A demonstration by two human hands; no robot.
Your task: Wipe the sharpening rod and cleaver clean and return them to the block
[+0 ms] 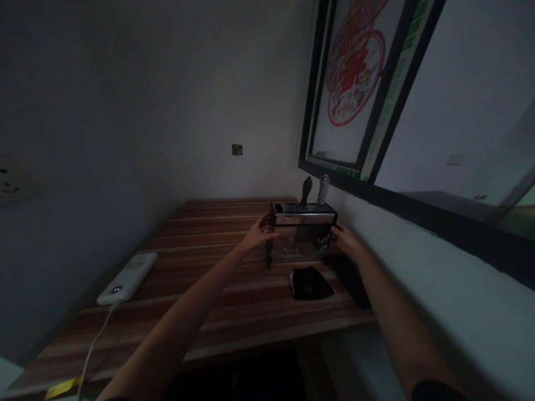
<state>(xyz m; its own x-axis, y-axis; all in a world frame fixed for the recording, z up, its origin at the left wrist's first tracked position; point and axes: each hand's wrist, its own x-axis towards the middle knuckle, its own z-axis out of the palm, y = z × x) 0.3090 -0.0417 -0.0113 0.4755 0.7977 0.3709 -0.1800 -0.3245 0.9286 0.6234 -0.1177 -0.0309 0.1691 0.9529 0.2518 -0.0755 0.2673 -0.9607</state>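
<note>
A metal and clear-walled knife holder (301, 236) stands at the far right of a striped wooden table (209, 262), close to the wall. Two handles stick up from its top: a black one (306, 192) and a silvery one (323, 189). My left hand (259, 233) grips the holder's left end, fingers curled round its edge. My right hand (345, 239) is pressed to its right end, fingers closed on the corner. Both arms reach far forward.
A small black pouch-like object (310, 283) lies in front of the holder, with a dark flat object (353, 278) beside it at the table's right edge. A white power bank (127, 277) with a cable (94, 348) lies at the left. A window frame (376, 167) runs along the right wall.
</note>
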